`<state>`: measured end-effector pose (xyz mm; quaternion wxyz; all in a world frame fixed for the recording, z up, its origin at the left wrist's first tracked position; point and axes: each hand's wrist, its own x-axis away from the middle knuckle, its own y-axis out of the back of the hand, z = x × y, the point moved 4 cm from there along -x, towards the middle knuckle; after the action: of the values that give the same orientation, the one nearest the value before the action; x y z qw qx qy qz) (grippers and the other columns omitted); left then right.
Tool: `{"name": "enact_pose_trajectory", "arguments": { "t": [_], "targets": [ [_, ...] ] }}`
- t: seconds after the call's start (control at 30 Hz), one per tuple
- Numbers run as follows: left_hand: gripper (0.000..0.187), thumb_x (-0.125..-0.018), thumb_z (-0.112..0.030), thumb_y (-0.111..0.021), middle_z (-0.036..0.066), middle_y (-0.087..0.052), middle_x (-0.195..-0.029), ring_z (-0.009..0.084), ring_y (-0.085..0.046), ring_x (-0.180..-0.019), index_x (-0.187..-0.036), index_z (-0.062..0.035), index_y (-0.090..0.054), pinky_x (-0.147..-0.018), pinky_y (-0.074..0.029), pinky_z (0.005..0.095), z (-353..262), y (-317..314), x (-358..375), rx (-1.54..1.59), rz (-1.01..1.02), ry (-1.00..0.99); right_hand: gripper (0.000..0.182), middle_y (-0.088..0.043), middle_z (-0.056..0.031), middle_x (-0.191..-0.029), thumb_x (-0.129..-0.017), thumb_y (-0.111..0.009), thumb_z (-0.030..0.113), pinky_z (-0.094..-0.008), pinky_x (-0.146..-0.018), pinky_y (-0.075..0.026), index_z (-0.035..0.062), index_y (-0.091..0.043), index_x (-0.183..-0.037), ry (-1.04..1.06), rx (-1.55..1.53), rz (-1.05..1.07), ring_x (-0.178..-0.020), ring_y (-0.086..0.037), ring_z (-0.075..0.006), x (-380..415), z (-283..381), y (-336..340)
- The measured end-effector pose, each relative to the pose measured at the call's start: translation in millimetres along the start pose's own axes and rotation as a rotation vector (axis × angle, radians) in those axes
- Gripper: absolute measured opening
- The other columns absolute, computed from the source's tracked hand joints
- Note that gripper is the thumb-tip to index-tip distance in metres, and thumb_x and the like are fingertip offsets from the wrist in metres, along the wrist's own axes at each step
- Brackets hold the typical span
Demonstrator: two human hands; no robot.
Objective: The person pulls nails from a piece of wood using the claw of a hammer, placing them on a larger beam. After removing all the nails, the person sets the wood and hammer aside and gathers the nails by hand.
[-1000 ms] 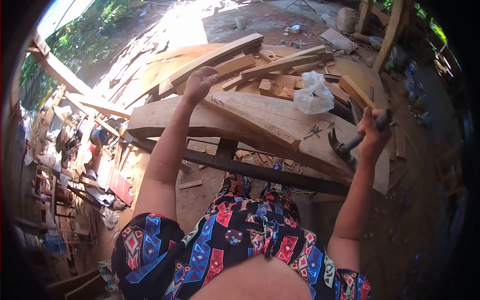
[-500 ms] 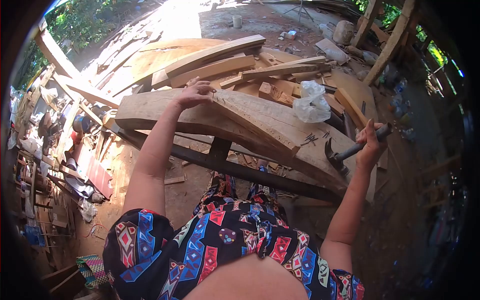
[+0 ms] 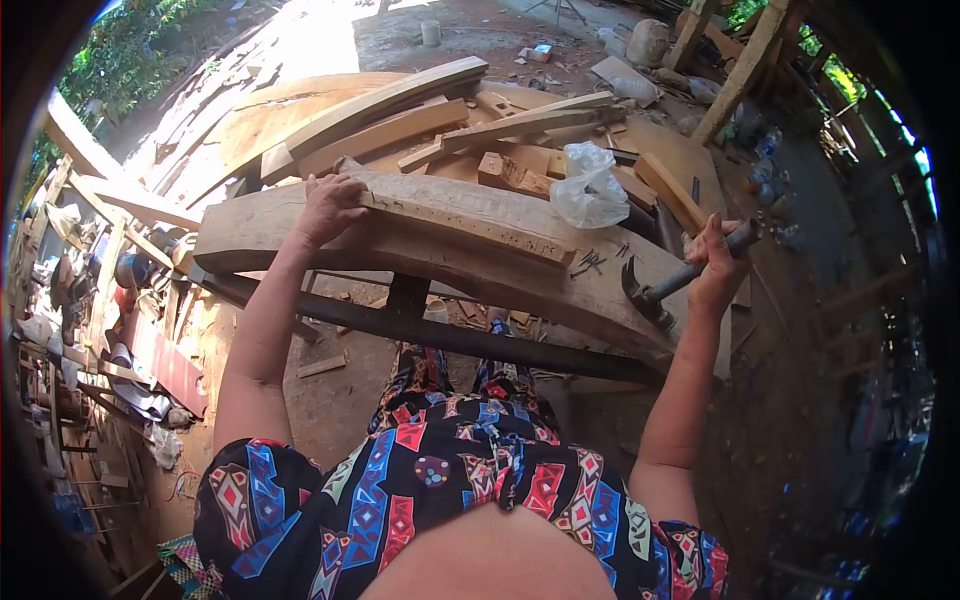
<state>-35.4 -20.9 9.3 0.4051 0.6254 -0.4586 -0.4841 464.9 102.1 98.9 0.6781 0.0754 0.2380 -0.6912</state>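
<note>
My left hand (image 3: 333,208) is closed around the left end of a narrow wooden board (image 3: 470,220), thumb and fingers on its edge. The board rests on a thick, curved timber beam (image 3: 250,225), and a row of small marks runs along its front face. In my right hand (image 3: 715,268) is a claw hammer (image 3: 662,285), gripped by its handle with the head pointing left above the beam's right end. Several dark loose nails (image 3: 588,262) lie on the beam beside the board's right end. Next to them sits a crumpled clear plastic bag (image 3: 590,190).
Behind the beam lie wooden planks (image 3: 385,135) and offcuts (image 3: 515,172) on a broad wooden sheet. A dark bar (image 3: 450,335) runs below the beam, close to my legs. Scrap and clutter (image 3: 140,370) fill the left side, with a wooden post (image 3: 740,75) at the right.
My left hand has moved left and closed on the board's end. The board has swung to lie more along the beam. The hammer stays in my right hand; the whole view has shifted slightly.
</note>
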Motion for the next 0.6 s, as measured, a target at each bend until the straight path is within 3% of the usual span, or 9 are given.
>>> {"name": "enact_pose_trajectory", "arguments": {
  "t": [0.13,0.2,0.3,0.47,0.6],
  "targets": [
    [0.034,-0.071,-0.034,-0.07,0.002,-0.061,-0.095,0.0239,-0.054,-0.102,-0.099,-0.0155,-0.064,-0.094,-0.028,0.0512,-9.7,6.2,11.9,0.007,-0.05,0.028,0.028,-0.036,0.0019,-0.057,-0.085,-0.067,0.019,-0.0241,-0.049,-0.034,0.0079,-0.045,-0.071,-0.017,-0.022,-0.009,-0.048,-0.038,-0.0076,0.6,-0.2,-0.6],
    [0.033,-0.071,-0.037,-0.069,0.004,-0.062,-0.087,0.0251,-0.058,-0.092,-0.096,-0.015,-0.064,-0.084,-0.035,0.0447,-18.9,10.4,21.3,-0.019,-0.102,0.133,0.028,-0.036,0.0018,-0.057,-0.085,-0.067,0.019,-0.0244,-0.049,-0.034,0.0081,-0.045,-0.07,-0.015,-0.015,-0.007,-0.048,-0.038,-0.0077,1.1,0.5,0.1],
    [0.032,-0.072,-0.039,-0.068,0.006,-0.062,-0.085,0.0273,-0.06,-0.084,-0.091,-0.0133,-0.062,-0.078,-0.041,0.042,-32.9,11.7,27.6,-0.079,-0.065,0.163,0.027,-0.036,0.0018,-0.057,-0.085,-0.067,0.018,-0.0249,-0.049,-0.034,0.0081,-0.046,-0.072,-0.022,-0.021,0.003,-0.048,-0.038,-0.008,1.2,1.3,-3.4],
    [0.033,-0.073,-0.041,-0.067,0.007,-0.062,-0.084,0.0278,-0.06,-0.084,-0.084,-0.0114,-0.059,-0.073,-0.045,0.0419,-53.5,13.7,37.7,-0.071,-0.07,0.238,0.03,-0.039,0.001,-0.052,-0.085,-0.068,0.02,-0.0248,-0.045,-0.033,0.0071,-0.046,-0.069,-0.067,-0.076,0.017,-0.044,-0.039,-0.0082,-6.7,-3.3,-2.6],
    [0.037,-0.067,-0.043,-0.07,0.004,-0.059,-0.08,0.0253,-0.058,-0.086,-0.082,-0.0117,-0.057,-0.074,-0.041,0.0416,-62.7,5.8,39.3,-0.125,-0.248,0.137,0.027,-0.039,0.0017,-0.052,-0.086,-0.066,0.015,-0.0246,-0.043,-0.031,0.0082,-0.046,-0.069,-0.192,-0.093,0.13,-0.043,-0.039,-0.008,-24.0,4.7,-32.4]
  ]
}}
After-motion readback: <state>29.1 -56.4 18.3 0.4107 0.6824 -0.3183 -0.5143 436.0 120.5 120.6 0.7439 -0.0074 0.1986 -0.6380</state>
